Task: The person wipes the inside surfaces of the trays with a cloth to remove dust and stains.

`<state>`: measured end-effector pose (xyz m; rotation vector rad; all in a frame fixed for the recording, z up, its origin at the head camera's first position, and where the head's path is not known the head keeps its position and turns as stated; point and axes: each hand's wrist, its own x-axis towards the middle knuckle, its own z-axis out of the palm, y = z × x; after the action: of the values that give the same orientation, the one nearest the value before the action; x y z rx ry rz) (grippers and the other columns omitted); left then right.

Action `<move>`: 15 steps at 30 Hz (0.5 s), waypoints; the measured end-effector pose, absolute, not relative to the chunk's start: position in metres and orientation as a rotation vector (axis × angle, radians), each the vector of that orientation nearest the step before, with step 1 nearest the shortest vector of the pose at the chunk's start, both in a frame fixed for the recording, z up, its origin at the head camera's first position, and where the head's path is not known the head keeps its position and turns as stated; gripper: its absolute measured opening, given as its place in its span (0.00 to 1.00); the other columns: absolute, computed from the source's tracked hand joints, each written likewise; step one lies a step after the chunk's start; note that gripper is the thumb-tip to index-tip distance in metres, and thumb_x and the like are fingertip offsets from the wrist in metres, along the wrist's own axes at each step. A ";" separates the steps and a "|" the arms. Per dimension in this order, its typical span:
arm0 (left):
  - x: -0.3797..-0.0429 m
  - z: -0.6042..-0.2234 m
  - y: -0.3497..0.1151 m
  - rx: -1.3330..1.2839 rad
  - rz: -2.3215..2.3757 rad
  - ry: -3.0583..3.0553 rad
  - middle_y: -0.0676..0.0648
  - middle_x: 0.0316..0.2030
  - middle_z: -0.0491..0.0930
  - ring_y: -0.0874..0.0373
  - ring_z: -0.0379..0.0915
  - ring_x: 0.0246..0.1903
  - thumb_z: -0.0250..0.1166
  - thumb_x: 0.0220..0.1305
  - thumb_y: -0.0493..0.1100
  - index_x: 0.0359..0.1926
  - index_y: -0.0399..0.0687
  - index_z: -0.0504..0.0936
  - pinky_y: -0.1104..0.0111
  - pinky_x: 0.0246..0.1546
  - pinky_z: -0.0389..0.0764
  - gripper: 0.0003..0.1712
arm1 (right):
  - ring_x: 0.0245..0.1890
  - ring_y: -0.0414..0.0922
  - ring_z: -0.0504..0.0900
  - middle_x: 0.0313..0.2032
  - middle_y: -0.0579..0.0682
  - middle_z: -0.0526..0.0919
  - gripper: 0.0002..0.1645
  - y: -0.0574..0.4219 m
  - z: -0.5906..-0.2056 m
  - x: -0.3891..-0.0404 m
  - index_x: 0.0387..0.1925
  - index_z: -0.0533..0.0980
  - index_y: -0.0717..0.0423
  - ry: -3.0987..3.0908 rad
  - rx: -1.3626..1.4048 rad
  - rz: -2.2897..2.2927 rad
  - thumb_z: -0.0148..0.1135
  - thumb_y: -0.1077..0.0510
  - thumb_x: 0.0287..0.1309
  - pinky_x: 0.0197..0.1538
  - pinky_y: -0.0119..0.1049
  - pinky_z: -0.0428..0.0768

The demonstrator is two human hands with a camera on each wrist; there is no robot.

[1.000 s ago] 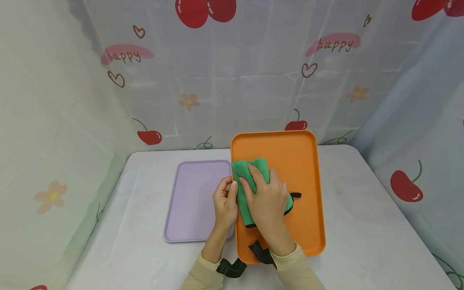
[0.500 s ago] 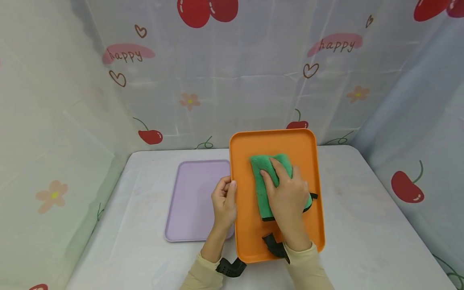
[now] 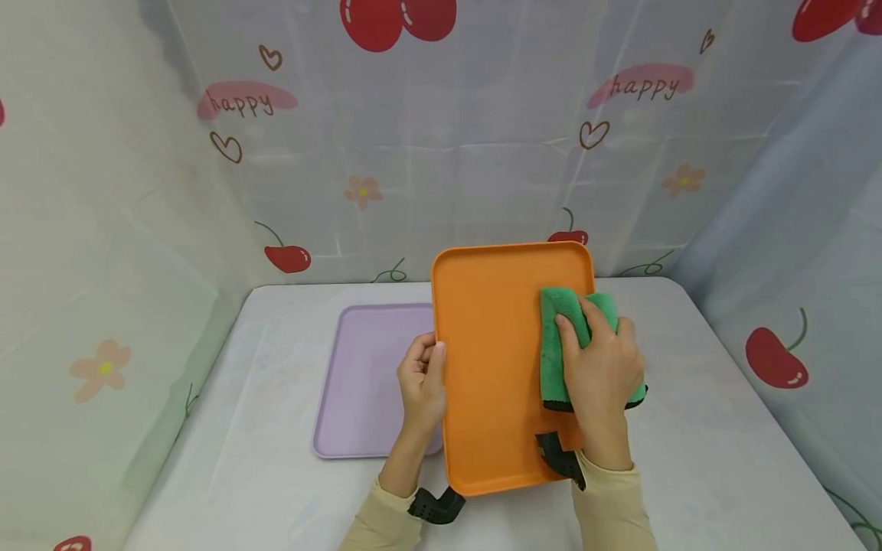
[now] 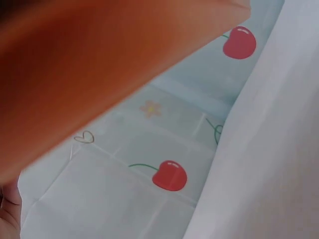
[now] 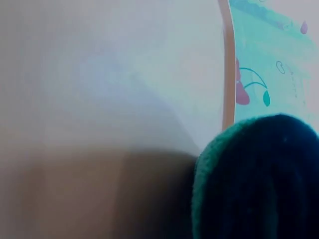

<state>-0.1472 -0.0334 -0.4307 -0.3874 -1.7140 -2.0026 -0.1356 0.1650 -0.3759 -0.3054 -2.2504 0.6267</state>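
OK, L hand (image 3: 423,383) is on the L long side of the orange tray (image 3: 492,344), thumb and fingers pinching its rim; fingers look bent, tips partly hidden. Tray's tilted a bit, leaning over the R side of the lilac tray (image 3: 368,383), which lies flat on the white table (image 3: 703,413).

Over to R hand (image 3: 601,375): it's gripping the green cloth (image 3: 555,360) at the tray's R side, approx. mid-height. Thumb and index show, a bit apart, w/ cloth bunched btwn them; the other fingers are mostly hidden, can't tell how they lie. Cloth's folded, w/ dark trim along the btm, partly on the tray face and partly past the R rim.

L-wrist cam: tray is a big blurry orange slab, upper L, w/ a sliver of hand at the lower L edge. R-wrist cam: cloth is v. dark, lower R, green fuzz along its edge, next to the tray's rim; colors washed out.

Both sleeves are beige, w/ a black strap (image 3: 436,506) by the L wrist. Bkgd: pale curtain (image 3: 475,176) w/ cherries, hearts, flowers, "happy" x2.
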 end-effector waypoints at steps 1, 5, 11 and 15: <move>-0.147 -0.431 -0.033 -0.392 -2.002 -1.714 0.57 0.20 0.67 0.69 0.58 0.20 0.51 0.71 0.31 0.42 0.22 0.75 0.78 0.20 0.63 0.11 | 0.22 0.60 0.70 0.31 0.66 0.75 0.23 0.166 -0.376 -0.135 0.53 0.81 0.49 -2.254 -0.304 0.630 0.68 0.46 0.58 0.21 0.53 0.69; -0.148 -0.432 -0.033 -0.403 -1.999 -1.712 0.58 0.20 0.66 0.69 0.58 0.20 0.51 0.71 0.30 0.42 0.22 0.75 0.78 0.20 0.62 0.11 | 0.23 0.61 0.70 0.31 0.66 0.75 0.23 0.166 -0.378 -0.135 0.53 0.81 0.50 -2.253 -0.295 0.635 0.68 0.46 0.58 0.21 0.53 0.69; -0.148 -0.434 -0.032 -0.419 -2.005 -1.697 0.57 0.19 0.66 0.69 0.58 0.19 0.51 0.71 0.30 0.42 0.22 0.75 0.78 0.19 0.62 0.11 | 0.24 0.61 0.70 0.31 0.66 0.75 0.23 0.167 -0.380 -0.135 0.54 0.81 0.50 -2.250 -0.293 0.641 0.68 0.46 0.58 0.22 0.54 0.69; -0.148 -0.435 -0.032 -0.412 -2.010 -1.704 0.53 0.20 0.68 0.69 0.59 0.20 0.51 0.71 0.31 0.44 0.22 0.75 0.78 0.20 0.63 0.12 | 0.24 0.60 0.70 0.31 0.65 0.75 0.23 0.166 -0.380 -0.135 0.54 0.81 0.50 -2.252 -0.295 0.647 0.67 0.46 0.59 0.23 0.54 0.69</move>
<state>-0.1483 -0.0317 -0.4349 -0.4120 -1.7040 -2.0099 -0.1346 0.1661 -0.3799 -0.2953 -2.2521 0.6467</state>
